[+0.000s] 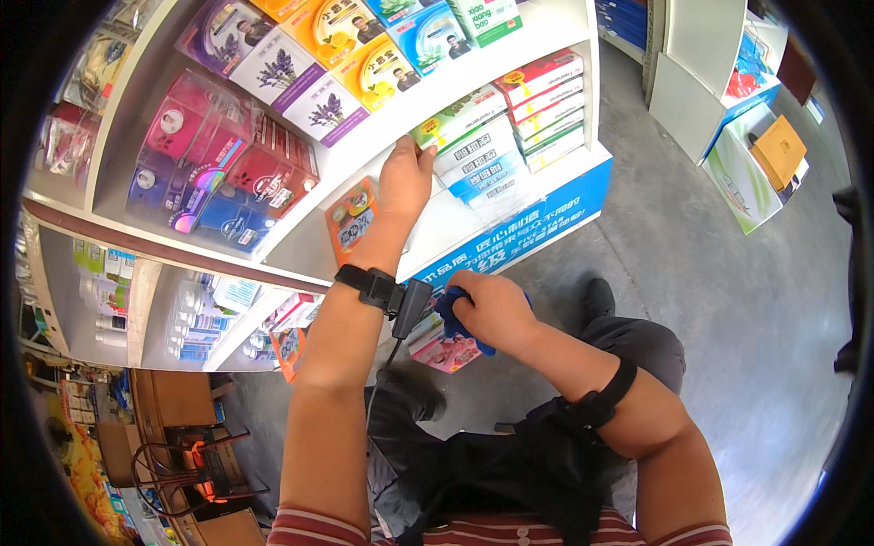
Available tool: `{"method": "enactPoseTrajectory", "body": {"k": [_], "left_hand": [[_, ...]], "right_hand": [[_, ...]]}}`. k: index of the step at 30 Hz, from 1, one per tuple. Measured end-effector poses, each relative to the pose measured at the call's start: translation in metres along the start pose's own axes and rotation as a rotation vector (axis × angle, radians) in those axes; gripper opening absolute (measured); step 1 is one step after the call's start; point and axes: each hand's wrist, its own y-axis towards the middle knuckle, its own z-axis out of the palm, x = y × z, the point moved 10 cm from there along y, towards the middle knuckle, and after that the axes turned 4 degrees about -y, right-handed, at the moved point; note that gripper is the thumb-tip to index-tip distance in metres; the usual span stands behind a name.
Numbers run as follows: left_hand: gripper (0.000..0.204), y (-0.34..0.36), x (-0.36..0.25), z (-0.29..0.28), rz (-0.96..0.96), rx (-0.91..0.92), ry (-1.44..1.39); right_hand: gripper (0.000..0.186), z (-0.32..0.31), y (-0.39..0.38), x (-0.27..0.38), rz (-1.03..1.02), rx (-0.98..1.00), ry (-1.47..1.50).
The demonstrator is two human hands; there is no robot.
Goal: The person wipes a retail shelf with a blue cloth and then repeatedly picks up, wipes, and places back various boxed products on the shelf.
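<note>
My left hand [406, 178] reaches into a white shelf at the left edge of a stack of thin boxes. Its fingers and thumb close on the corner of a green-topped box [460, 116], though the fingertips are partly hidden. A bunched dark blue cloth [450, 314] is gripped in my right hand [496, 311], lower down in front of the shelf's blue front panel [560, 207]. Left of my left wrist stands an orange box [353, 217]. Beside the green-topped box rises a red-topped stack [541, 80] of similar boxes.
Purple, yellow and blue boxes [328, 109] line the upper shelf. Clear-fronted pink and blue packs [218, 164] fill the compartment at left. A pink box [446, 350] is low below my right hand. Another display stand [696, 100] is across the grey floor [655, 218].
</note>
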Motion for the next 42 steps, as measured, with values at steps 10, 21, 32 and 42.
{"method": "enactPoseTrajectory", "body": {"k": [10, 21, 32, 42], "left_hand": [[0.017, -0.016, -0.009, -0.019, 0.125, -0.100, 0.219], [0.013, -0.110, -0.033, -0.062, 0.194, -0.210, -0.068], [0.034, -0.199, 0.063, -0.014, -0.672, -0.067, -1.389], [0.050, -0.246, 0.120, -0.003, -1.063, -0.007, -1.217]], "right_hand": [[0.021, -0.008, 0.005, -0.013, 0.047, -0.078, 0.064], [0.090, -0.023, 0.054, -0.053, 0.279, -0.251, 1.039], [0.040, 0.018, 0.048, -0.025, 0.275, -0.281, 1.281], [0.041, 0.129, 0.056, -0.040, 0.477, -0.016, 1.331]]}}
